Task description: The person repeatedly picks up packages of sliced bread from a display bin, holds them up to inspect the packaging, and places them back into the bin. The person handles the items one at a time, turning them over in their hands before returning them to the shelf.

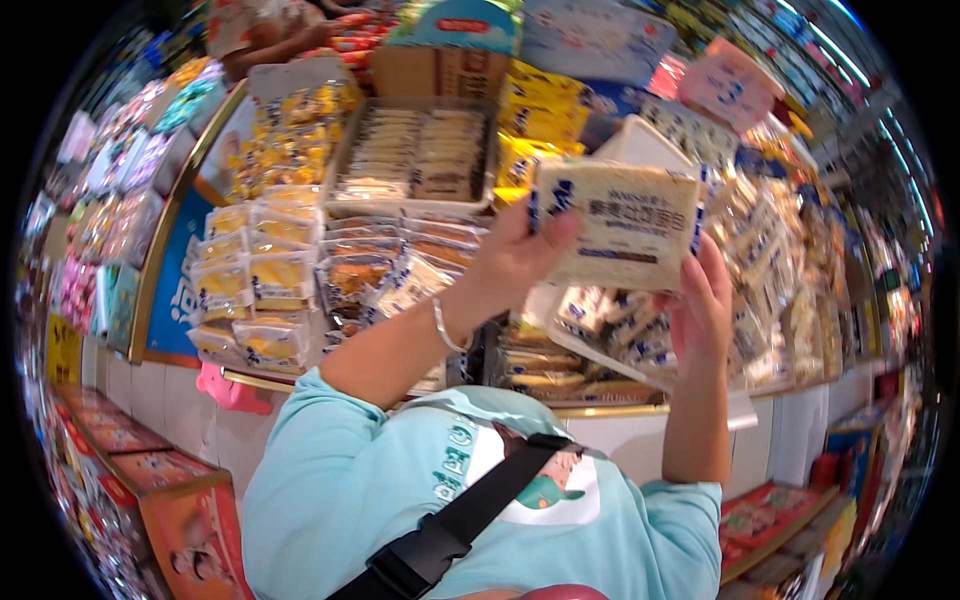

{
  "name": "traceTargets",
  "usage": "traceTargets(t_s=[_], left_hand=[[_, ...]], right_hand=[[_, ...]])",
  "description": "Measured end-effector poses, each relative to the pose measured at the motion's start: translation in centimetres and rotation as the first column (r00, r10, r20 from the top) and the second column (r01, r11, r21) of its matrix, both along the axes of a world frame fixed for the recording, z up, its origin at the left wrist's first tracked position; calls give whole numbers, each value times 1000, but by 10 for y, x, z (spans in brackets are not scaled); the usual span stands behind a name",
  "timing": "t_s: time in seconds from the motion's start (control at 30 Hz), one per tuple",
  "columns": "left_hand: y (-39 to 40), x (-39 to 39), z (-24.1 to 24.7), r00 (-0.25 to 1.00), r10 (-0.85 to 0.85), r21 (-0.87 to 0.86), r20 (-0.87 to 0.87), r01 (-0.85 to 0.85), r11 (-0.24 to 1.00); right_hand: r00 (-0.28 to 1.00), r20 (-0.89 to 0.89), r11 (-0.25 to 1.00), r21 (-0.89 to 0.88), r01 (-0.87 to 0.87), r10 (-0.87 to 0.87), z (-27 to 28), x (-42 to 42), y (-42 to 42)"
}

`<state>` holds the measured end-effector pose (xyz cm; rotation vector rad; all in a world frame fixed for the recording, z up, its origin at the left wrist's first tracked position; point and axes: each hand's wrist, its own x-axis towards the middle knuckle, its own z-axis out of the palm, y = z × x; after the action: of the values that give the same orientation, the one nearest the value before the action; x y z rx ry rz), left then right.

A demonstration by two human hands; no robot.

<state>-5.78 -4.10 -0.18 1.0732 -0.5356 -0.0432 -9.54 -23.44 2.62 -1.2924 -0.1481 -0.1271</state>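
Observation:
A clear-wrapped packet of pale sliced bread point(630, 232) is held up between both hands, its printed front towards me. My left hand point(525, 247) grips its left edge, thumb across the front; a silver bangle point(445, 330) circles that wrist. At the lower right corner, my right hand point(701, 292) holds the packet with the thumb in front. Below it is a tilted white plastic tray point(600, 351) with several wrapped packets point(637, 326). Part of a white container point(649, 142) shows behind the packet's top edge.
Wrapped yellow-filled cakes point(281, 281) and brown snacks point(360, 274) fill the display's left half. Behind stand a tray of wrapped bars point(450, 146) and yellow bags point(544, 105). White packets point(772, 240) are heaped right. Red cartons point(191, 525) stand low left. Another person's arm point(277, 49) shows at the far left.

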Motion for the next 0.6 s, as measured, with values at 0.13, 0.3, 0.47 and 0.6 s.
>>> traceTargets(t_s=[0.13, 0.3, 0.47, 0.6], left_hand=[[-8, 2, -9, 995, 103, 101, -15, -101, 990], [-10, 6, -6, 997, 41, 122, -58, -33, 992], [-10, 5, 1, 994, -43, 140, -103, 58, 988], [-14, 8, -1, 999, -23, 167, -36, 29, 986]], right_hand=[[997, 24, 997, -37, 73, -72, -13, -7, 7], [991, 34, 991, -30, 132, -131, -23, -12, 9], [989, 34, 989, -5, 146, -145, -27, -14, 6], [987, 24, 986, 58, 157, -159, -31, -14, 4]])
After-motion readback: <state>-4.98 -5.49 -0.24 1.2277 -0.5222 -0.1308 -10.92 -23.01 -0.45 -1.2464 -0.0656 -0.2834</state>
